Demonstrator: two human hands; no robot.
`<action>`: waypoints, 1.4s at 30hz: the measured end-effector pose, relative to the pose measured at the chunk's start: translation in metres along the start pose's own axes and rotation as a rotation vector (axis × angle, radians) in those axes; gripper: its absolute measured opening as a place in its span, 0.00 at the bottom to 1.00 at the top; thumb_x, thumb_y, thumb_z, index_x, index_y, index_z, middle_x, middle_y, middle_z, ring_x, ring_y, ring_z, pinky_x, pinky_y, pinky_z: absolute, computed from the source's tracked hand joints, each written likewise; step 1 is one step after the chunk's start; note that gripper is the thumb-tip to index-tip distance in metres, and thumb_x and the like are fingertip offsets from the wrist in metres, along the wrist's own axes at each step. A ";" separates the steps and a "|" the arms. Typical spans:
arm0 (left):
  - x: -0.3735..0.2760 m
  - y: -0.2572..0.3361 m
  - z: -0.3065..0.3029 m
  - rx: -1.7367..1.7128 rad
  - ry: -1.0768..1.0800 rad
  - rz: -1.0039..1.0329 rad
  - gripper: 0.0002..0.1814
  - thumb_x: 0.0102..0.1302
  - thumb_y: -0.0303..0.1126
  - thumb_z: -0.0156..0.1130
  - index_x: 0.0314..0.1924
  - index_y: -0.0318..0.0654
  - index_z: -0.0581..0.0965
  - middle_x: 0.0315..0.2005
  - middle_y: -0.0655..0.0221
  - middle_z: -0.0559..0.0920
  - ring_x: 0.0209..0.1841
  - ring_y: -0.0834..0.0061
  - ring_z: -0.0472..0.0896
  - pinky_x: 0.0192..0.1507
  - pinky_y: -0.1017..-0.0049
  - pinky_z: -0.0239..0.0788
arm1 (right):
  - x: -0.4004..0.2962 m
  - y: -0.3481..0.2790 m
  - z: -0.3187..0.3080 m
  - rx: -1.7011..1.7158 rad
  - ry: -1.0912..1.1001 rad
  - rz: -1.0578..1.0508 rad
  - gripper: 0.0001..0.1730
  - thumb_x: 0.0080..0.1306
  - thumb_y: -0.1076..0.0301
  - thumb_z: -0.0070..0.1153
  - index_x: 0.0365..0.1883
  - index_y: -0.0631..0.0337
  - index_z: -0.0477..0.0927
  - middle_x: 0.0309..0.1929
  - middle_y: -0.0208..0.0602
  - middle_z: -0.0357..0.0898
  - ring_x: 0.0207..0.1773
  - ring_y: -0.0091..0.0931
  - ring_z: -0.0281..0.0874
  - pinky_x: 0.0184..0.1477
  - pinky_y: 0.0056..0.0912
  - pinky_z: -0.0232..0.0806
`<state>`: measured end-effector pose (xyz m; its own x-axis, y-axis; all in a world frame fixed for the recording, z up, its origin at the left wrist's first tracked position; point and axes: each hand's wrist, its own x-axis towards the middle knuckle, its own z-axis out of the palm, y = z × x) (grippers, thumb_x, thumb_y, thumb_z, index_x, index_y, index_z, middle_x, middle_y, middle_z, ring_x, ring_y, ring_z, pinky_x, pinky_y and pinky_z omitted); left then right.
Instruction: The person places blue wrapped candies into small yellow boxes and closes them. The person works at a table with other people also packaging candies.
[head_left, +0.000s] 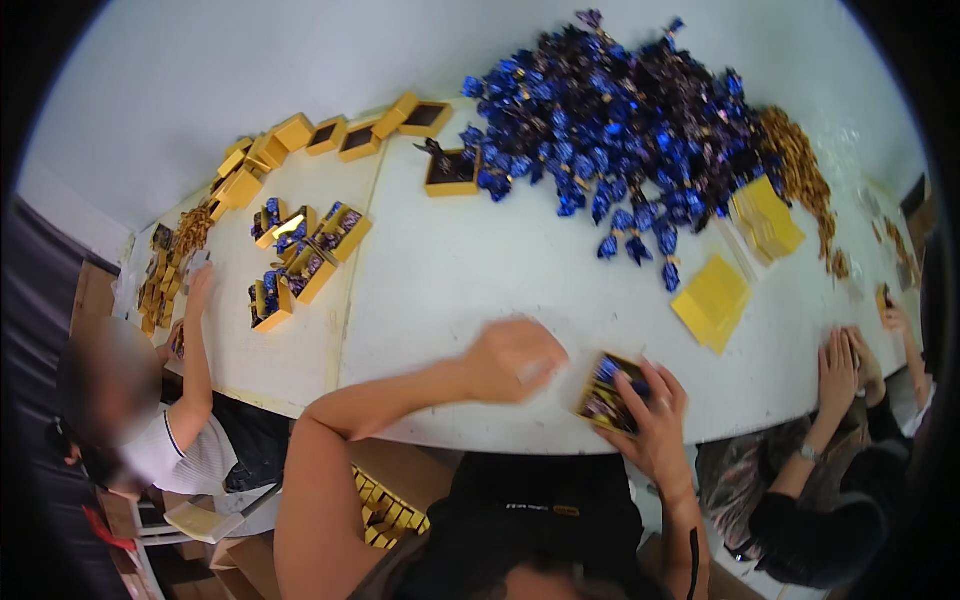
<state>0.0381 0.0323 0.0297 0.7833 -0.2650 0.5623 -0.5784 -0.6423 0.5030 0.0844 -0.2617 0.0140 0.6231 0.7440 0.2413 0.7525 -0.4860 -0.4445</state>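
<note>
My right hand (651, 420) grips a small yellow box (583, 411) at the table's near edge, its thumb and fingers on the rim and inside. Blue and dark foil-wrapped pieces fill the box. My left hand (519, 360), a little blurred, is held over the table to the left of that box, its fingers curled; whether something is between them cannot be told. A large heap of blue and dark foil-wrapped pieces (600, 127) lies across the far side. Yellow sheets (712, 304) lie beyond my right hand, with more yellow sheets (769, 221) behind them.
Filled yellow boxes (309, 274) stand at left, with empty ones (360, 142) behind. One box (452, 187) touches the heap. Gold twisted pieces (806, 172) lie far right. A person (199, 420) works at left; other people's hands (838, 367) are at right. A carton of yellow boxes (390, 510) stands below.
</note>
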 end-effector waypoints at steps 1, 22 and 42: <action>0.003 -0.028 -0.023 0.008 0.078 -0.104 0.09 0.55 0.21 0.65 0.36 0.40 0.83 0.36 0.64 0.86 0.39 0.67 0.85 0.42 0.70 0.77 | -0.017 0.001 -0.007 -0.023 0.041 0.069 0.46 0.49 0.55 0.76 0.67 0.54 0.74 0.73 0.50 0.60 0.73 0.51 0.55 0.72 0.54 0.52; 0.053 -0.351 -0.236 0.191 -0.122 -1.161 0.48 0.66 0.71 0.50 0.66 0.32 0.74 0.67 0.53 0.73 0.73 0.58 0.63 0.74 0.63 0.50 | 0.066 0.128 -0.035 -0.195 0.114 0.335 0.38 0.62 0.62 0.65 0.69 0.62 0.69 0.72 0.48 0.64 0.75 0.47 0.57 0.75 0.51 0.47; -0.050 0.026 0.004 0.266 -0.174 -0.506 0.39 0.54 0.49 0.77 0.58 0.32 0.74 0.75 0.48 0.55 0.71 0.50 0.67 0.64 0.63 0.68 | 0.066 0.083 -0.032 -0.108 0.521 0.053 0.11 0.55 0.74 0.70 0.38 0.60 0.85 0.38 0.39 0.83 0.48 0.39 0.78 0.54 0.38 0.65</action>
<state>-0.0156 0.0260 0.0125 0.9854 0.0213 0.1690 -0.0646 -0.8715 0.4861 0.1950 -0.2679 0.0207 0.6635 0.4042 0.6296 0.7177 -0.5815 -0.3830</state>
